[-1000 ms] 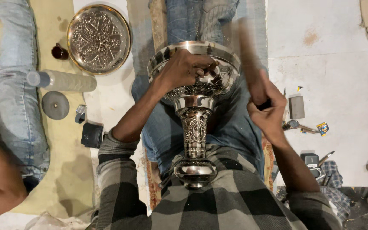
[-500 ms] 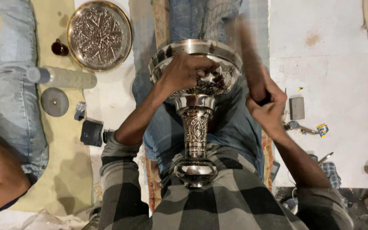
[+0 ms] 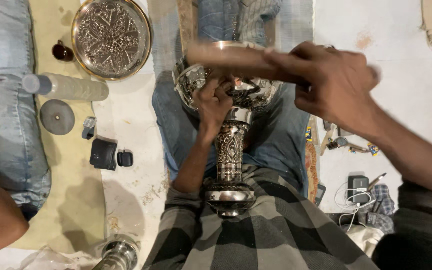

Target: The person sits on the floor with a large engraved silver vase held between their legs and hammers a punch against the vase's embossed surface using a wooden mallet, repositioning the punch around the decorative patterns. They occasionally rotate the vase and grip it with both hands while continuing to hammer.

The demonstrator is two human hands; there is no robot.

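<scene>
Head view: the left hand (image 3: 215, 100) grips the engraved metal goblet (image 3: 230, 150) at its bowl, while the right hand (image 3: 333, 85) clasps a blurred wooden stick (image 3: 226, 56) above it. Steady bracing against the lap probably keeps strikes accurate.

The tall silver metal goblet-shaped stand (image 3: 230, 150) was glossy, its stem and bowl rough with embossed pattern, its foot polished smooth. The brown wooden stick (image 3: 231, 57) looked matt — blurred, so its grain could not be told. The round silver metal tray (image 3: 111, 37) shone, chased all over, with a smooth gilt rim. The clear plastic bottle (image 3: 66, 87) looked dull and cloudy. The grey disc (image 3: 57, 116) was matt. The checked shirt (image 3: 276, 235) was soft woven cloth — the blue jeans (image 3: 276, 135) coarse denim. The white floor (image 3: 131, 120) looked smooth, scuffed.
</scene>
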